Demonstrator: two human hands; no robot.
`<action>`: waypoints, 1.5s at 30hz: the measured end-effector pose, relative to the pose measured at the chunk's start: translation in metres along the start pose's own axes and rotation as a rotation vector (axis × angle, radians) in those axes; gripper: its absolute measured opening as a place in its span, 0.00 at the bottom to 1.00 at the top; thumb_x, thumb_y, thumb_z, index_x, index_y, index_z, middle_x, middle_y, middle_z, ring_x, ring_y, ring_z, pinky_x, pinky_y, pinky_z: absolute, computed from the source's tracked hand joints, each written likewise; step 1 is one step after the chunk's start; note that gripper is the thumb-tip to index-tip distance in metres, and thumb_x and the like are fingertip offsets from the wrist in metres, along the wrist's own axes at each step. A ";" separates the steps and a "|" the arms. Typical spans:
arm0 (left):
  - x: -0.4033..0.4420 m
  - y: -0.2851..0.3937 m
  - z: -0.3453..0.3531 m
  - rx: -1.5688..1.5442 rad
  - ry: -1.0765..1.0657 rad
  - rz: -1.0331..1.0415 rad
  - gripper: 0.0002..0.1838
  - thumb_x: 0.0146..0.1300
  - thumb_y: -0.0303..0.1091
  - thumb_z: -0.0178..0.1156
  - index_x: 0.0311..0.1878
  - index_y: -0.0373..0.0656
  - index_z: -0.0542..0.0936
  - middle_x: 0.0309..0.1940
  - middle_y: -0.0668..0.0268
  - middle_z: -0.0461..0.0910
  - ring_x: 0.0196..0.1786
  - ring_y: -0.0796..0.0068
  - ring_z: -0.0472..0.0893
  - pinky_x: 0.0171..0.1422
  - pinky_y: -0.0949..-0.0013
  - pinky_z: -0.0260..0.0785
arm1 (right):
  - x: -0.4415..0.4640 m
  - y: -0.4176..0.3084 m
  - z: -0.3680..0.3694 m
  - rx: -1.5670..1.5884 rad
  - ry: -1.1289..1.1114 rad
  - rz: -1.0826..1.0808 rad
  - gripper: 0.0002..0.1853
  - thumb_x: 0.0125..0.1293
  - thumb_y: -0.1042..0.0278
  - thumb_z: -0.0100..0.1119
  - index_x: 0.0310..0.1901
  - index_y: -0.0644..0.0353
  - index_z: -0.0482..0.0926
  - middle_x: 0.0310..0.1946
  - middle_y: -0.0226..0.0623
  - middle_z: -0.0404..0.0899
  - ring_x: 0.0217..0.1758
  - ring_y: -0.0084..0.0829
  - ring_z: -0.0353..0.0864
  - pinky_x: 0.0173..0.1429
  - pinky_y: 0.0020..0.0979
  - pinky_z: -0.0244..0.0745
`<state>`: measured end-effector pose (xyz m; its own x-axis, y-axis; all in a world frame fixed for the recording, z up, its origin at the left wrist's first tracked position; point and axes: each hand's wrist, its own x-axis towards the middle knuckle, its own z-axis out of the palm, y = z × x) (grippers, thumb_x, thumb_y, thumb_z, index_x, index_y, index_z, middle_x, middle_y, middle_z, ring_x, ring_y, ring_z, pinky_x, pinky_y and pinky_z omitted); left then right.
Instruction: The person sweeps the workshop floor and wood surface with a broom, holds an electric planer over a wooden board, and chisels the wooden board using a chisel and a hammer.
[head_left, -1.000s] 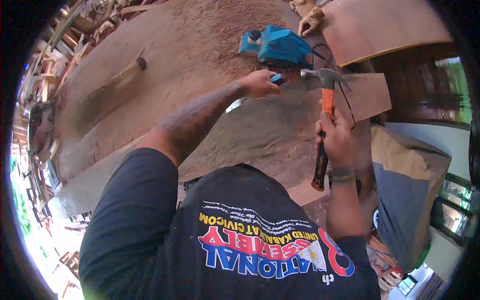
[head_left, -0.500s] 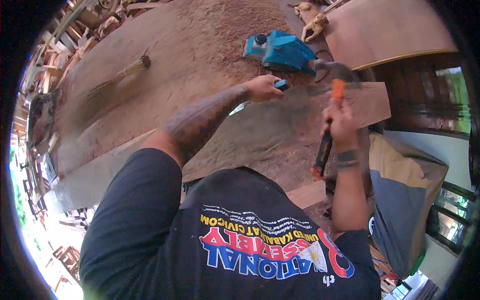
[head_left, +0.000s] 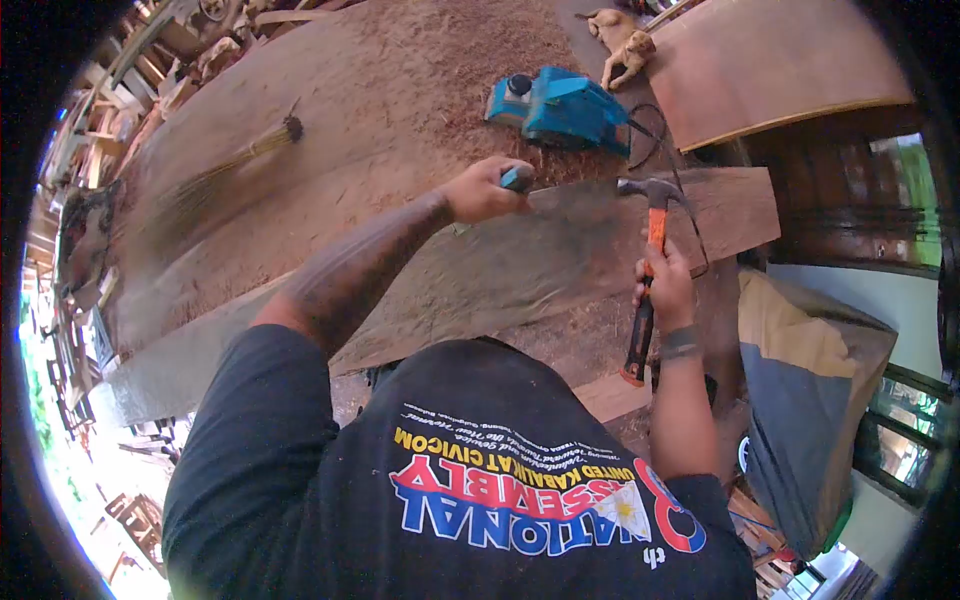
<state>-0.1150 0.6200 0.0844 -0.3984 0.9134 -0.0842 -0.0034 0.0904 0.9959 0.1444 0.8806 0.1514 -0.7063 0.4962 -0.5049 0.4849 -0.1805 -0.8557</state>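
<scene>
My left hand (head_left: 486, 190) is closed round the blue handle (head_left: 517, 179) of a tool, over the far edge of a long wooden plank (head_left: 520, 250). The rest of that tool is mostly hidden by the hand. On the right, my right hand (head_left: 668, 278) grips a claw hammer (head_left: 657, 222) with an orange and black handle. The hammer's head points up, above the plank's right part, apart from the left hand. Behind the plank rests a teal power planer (head_left: 560, 108) with a black knob and a dark cord.
A stick broom (head_left: 240, 155) lies on the dusty ground at the left. A dog (head_left: 625, 48) lies at the top. Wood scraps (head_left: 120, 90) are piled at the upper left. A draped cover (head_left: 810, 370) stands at the right, below a brown panel (head_left: 780, 60).
My left hand has shifted left along the plank with the blue-handled tool. The hammer, blurred half a second ago, now shows sharply, its head slightly lower than a second ago.
</scene>
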 end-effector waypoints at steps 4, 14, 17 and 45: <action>-0.027 0.002 -0.005 -0.072 0.096 0.140 0.12 0.56 0.29 0.73 0.35 0.43 0.77 0.30 0.73 0.74 0.37 0.80 0.75 0.43 0.65 0.69 | -0.010 0.016 -0.009 -0.067 -0.002 -0.015 0.19 0.86 0.53 0.54 0.70 0.52 0.76 0.27 0.25 0.73 0.20 0.18 0.70 0.23 0.25 0.71; -0.023 0.035 -0.067 -0.454 0.825 0.010 0.12 0.68 0.38 0.70 0.37 0.44 0.78 0.28 0.69 0.75 0.28 0.72 0.78 0.34 0.65 0.73 | -0.007 0.069 -0.005 0.035 -0.028 0.016 0.19 0.84 0.57 0.59 0.69 0.53 0.77 0.27 0.26 0.75 0.20 0.20 0.73 0.22 0.27 0.73; -0.031 0.027 -0.085 -0.495 0.856 0.052 0.13 0.71 0.41 0.70 0.39 0.45 0.78 0.27 0.69 0.75 0.26 0.72 0.77 0.33 0.62 0.73 | -0.012 0.074 0.007 -0.042 -0.071 0.020 0.16 0.84 0.58 0.59 0.65 0.54 0.77 0.27 0.26 0.75 0.21 0.20 0.74 0.23 0.27 0.73; -0.131 0.037 -0.118 -1.539 -0.064 0.748 0.23 0.74 0.55 0.69 0.43 0.44 0.74 0.31 0.72 0.69 0.27 0.81 0.72 0.39 0.70 0.72 | 0.030 0.119 0.016 -0.131 -0.176 0.214 0.14 0.83 0.51 0.57 0.51 0.51 0.68 0.25 0.30 0.72 0.21 0.24 0.74 0.22 0.31 0.72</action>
<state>-0.1707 0.4569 0.1360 -0.6898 0.5921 0.4167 -0.6755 -0.7334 -0.0761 0.1728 0.8609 0.0325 -0.6537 0.3018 -0.6940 0.6868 -0.1485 -0.7115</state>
